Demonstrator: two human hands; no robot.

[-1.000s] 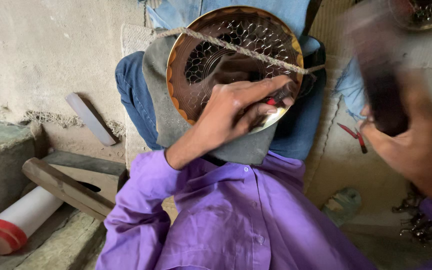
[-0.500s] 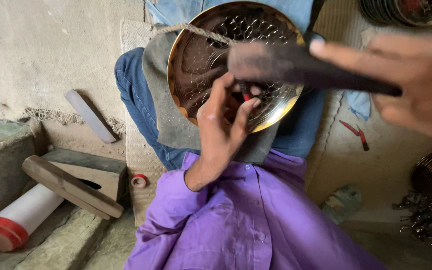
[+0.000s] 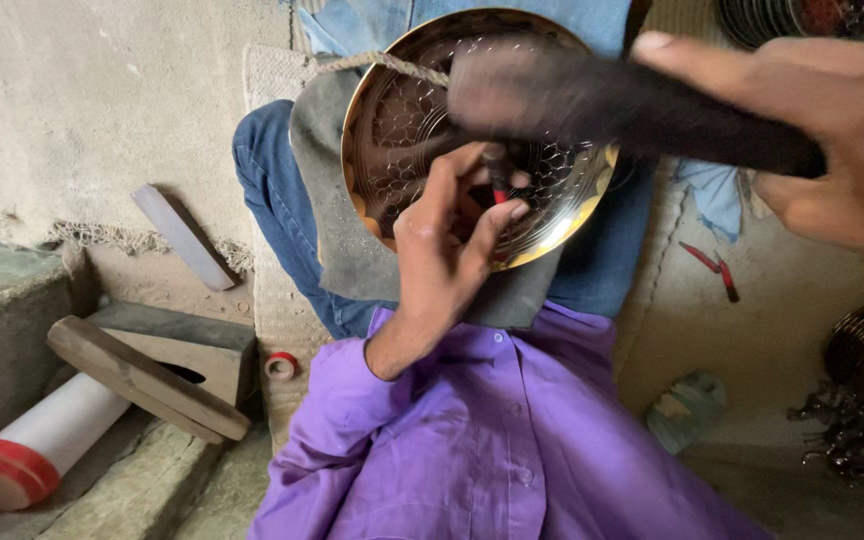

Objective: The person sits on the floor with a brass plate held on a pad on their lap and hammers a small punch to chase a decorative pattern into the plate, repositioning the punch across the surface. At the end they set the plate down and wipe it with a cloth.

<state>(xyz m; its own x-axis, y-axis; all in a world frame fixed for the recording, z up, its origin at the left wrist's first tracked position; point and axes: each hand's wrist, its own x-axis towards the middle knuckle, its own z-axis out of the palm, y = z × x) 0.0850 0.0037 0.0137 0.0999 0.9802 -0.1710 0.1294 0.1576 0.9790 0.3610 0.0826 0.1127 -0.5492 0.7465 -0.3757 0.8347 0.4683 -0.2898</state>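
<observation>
On lap: brass bowl resting on grey pad | left hand pinching red-handled punch against bowl | right hand clamped around dark mallet, raised.

Quick count of what's around: one round brass plate with a punched pattern, two hands, left hand and right hand, one dark hammer, one thin punch tool with a red tip. Off to the side, one white tube with a red end, one small red tape ring, one red pliers, two wooden blocks.
</observation>
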